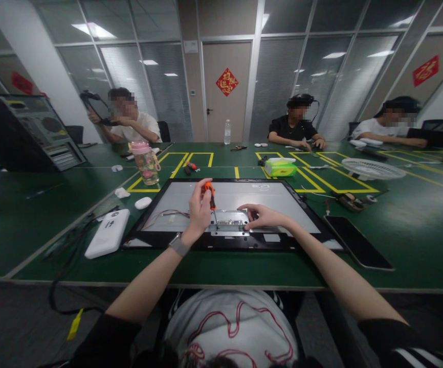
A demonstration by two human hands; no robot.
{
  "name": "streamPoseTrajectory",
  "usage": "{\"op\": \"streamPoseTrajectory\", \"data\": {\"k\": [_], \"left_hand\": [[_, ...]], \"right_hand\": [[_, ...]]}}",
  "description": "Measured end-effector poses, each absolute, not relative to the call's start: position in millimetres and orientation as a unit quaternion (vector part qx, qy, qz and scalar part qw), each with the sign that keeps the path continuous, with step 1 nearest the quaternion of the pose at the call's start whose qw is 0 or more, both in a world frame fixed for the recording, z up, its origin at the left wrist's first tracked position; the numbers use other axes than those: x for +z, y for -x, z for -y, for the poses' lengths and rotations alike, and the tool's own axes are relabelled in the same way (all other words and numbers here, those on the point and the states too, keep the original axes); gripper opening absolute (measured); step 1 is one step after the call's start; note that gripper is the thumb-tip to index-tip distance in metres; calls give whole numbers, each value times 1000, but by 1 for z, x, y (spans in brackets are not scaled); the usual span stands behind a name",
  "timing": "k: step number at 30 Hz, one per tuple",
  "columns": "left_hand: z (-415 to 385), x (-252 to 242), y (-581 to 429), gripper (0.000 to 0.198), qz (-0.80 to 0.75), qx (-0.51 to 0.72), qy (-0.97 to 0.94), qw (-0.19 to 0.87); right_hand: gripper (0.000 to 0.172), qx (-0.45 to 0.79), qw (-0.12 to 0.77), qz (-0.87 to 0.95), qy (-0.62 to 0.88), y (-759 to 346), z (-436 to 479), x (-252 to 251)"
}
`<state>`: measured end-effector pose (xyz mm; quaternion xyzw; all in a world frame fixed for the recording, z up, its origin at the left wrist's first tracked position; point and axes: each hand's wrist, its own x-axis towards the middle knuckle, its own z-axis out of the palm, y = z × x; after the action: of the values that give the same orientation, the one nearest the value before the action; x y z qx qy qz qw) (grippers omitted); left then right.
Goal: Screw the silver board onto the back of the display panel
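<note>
A flat display panel (290, 204) with a black frame and silver back lies on the green table in front of me. My left hand (199, 207) is closed round an orange-and-black screwdriver (210, 195), held nearly upright. Its thin shaft points down at the left part of a metal bracket (227, 231) with connectors, near the panel's front edge. My right hand (262, 216) rests at the bracket's right end, thumb and fingers apart around its edge. Whether it pinches a small part there, I cannot make out. Thin cables (168, 213) lie on the panel left of the bracket.
A white power bank (108, 234) lies left of the panel, a black phone (355, 243) right. Beyond stand a pink-lidded bottle (145, 162), a green tissue pack (281, 167) and a round white grille (373, 168). A computer case (29, 133) is far left. Several people sit across the table.
</note>
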<state>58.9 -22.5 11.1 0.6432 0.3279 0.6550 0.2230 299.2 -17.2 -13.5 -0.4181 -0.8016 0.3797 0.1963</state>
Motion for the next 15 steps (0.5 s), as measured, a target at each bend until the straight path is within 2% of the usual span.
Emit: {"op": "streamPoseTrajectory", "data": {"k": [15], "left_hand": [[23,12,-59,26,-320,656,-645,226]], "right_hand": [[77,382,196,800,419,-298,18,-12]]}}
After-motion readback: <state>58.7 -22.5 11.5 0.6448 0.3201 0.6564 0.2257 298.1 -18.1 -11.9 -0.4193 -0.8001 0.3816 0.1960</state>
